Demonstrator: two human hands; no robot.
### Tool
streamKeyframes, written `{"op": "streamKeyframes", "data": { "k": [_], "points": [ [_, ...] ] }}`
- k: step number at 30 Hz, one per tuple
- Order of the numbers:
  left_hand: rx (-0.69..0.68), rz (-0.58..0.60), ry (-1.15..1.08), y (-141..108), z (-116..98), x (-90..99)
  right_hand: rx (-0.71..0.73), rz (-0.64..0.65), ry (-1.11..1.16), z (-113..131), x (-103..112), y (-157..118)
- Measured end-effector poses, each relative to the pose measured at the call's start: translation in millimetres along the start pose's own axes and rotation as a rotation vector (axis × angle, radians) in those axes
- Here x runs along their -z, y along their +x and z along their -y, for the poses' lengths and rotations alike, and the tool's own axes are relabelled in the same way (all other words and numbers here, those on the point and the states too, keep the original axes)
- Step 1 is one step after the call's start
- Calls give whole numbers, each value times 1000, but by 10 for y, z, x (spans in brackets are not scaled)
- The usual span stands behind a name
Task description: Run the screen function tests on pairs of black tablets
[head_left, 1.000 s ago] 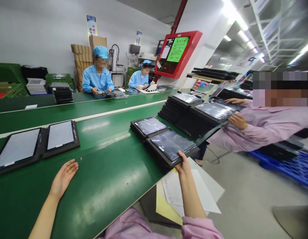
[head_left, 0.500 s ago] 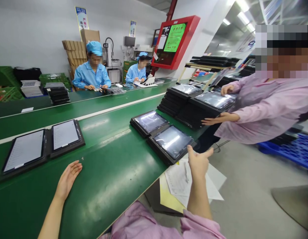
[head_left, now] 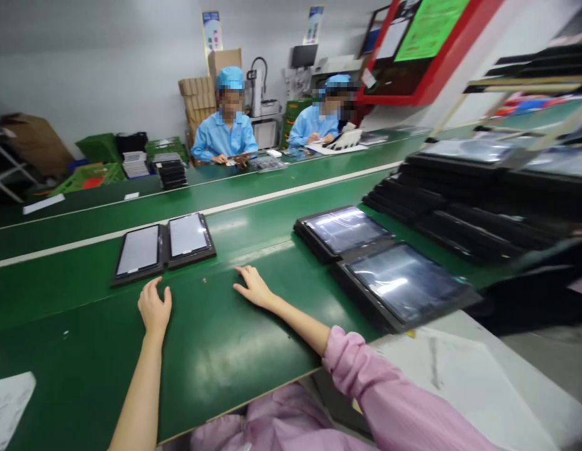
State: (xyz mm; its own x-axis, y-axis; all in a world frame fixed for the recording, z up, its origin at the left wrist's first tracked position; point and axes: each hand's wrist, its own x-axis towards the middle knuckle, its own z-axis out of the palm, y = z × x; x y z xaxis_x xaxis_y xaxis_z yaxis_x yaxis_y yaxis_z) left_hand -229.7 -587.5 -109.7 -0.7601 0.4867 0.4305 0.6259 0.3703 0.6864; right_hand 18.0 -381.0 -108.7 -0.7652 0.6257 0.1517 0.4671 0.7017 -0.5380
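Observation:
Two tablets with lit white screens, a left tablet [head_left: 138, 249] and a right tablet [head_left: 187, 235], lie side by side in a dark tray [head_left: 165, 247] on the green bench. Just in front of the left one is my left hand [head_left: 154, 304], fingers loosely apart and holding nothing. My right hand [head_left: 254, 287] reaches over the bench to the right of that tray, empty, its thumb and fingers spread. Farther right, a tablet with a glossy dark screen [head_left: 348, 227] and another such tablet [head_left: 406, 279] rest in stacked black trays [head_left: 361, 294].
Tall piles of black trays [head_left: 460, 216] stand at the right beside a rack [head_left: 530, 84]. Papers [head_left: 441, 360] lie below the bench edge at right, and a sheet [head_left: 9, 401] at left. Two people in blue, a left worker [head_left: 227, 134] and a right worker [head_left: 314, 122], sit across the bench.
My view has turned left. My right hand has left the dark-screen tablet's edge and swung left over the bench. My left hand is now closer to the lit tablets. The co-worker in pink is mostly out of view.

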Motion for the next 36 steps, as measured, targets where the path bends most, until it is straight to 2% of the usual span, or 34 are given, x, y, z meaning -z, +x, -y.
{"op": "streamKeyframes", "data": {
  "k": [1, 3, 5, 7, 12, 16, 21, 24, 27, 31, 33, 36],
  "points": [
    [34, -99, 118, 87, 77, 78, -17, -1, -29, 31, -29, 176],
    [196, -228, 281, 279, 222, 199, -72, -39, -49, 93, -79, 491],
    [367, -236, 372, 467, 331, 250, -115, -77, -86, 156, -143, 715],
    [460, -186, 399, 618, 399, 237, -125, -94, -116, 201, -216, 833],
    [499, -113, 372, 737, 481, 186, -65, -72, -117, 156, -303, 872],
    [490, -90, 295, 685, 519, 291, -7, -65, -34, 65, -253, 882],
    [406, -103, 164, 553, 447, 410, 11, -175, 159, 27, -162, 830],
    [346, -103, 82, 342, 380, 462, 11, -266, 275, -6, -110, 665],
    [312, -107, 14, -48, 363, 592, 21, -318, 373, -75, -47, 306],
    [268, -89, -129, -776, 343, 842, 91, -390, 630, -206, 54, -420],
    [247, -98, -209, -1145, 280, 940, 37, -377, 738, -247, 95, -810],
    [270, -181, -222, -1629, 141, 1035, -127, -393, 872, -246, 131, -1369]
  ]
}}
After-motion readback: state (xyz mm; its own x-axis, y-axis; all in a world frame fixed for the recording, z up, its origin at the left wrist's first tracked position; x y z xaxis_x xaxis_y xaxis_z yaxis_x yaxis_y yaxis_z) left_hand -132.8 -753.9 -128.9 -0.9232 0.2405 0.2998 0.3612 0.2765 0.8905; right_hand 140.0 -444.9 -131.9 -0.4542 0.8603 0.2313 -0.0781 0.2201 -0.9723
